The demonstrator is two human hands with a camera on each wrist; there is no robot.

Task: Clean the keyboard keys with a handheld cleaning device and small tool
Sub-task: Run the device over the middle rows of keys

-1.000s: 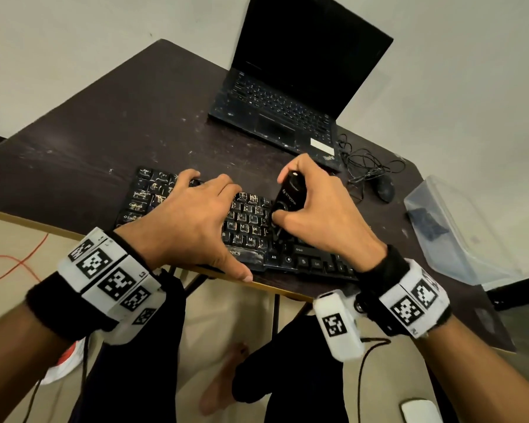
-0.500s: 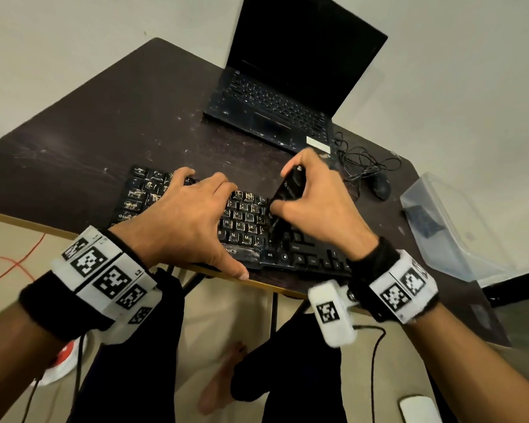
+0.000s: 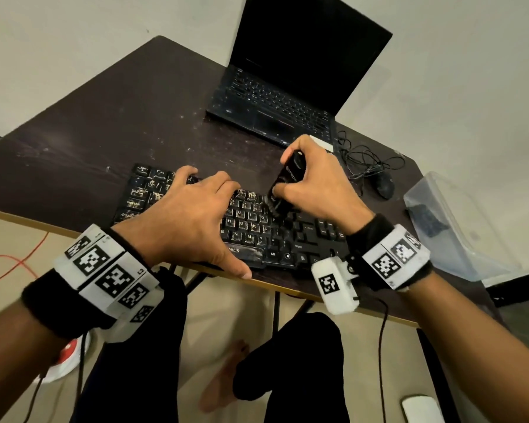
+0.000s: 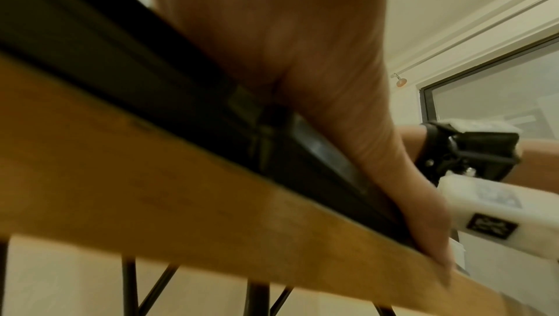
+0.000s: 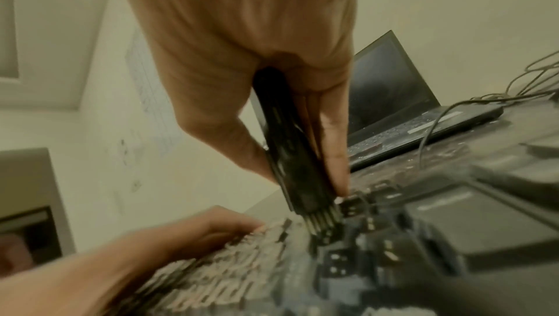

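A black keyboard (image 3: 251, 227) with worn white legends lies at the near edge of the dark table (image 3: 104, 132). My right hand (image 3: 312, 184) grips a black handheld cleaning device (image 3: 289, 175), held upright with its bristled tip (image 5: 322, 223) down among the keys right of centre. Thumb and fingers (image 5: 334, 154) wrap the device's body (image 5: 287, 154). My left hand (image 3: 193, 218) rests flat across the keyboard's left half, fingers spread, thumb (image 4: 429, 223) lying along the keyboard's front edge at the table rim. No separate small tool is in sight.
An open black laptop (image 3: 287, 87) stands behind the keyboard. A black mouse (image 3: 384, 184) with a tangled cable (image 3: 367, 160) lies to the right, beside a clear plastic box (image 3: 458, 227) at the table's right edge. The table's wooden front rim (image 4: 181, 189) runs just below my left palm.
The right hand has carried the device slightly up and to the left along the keys, its tip now further from the front row. The left hand has stayed put.
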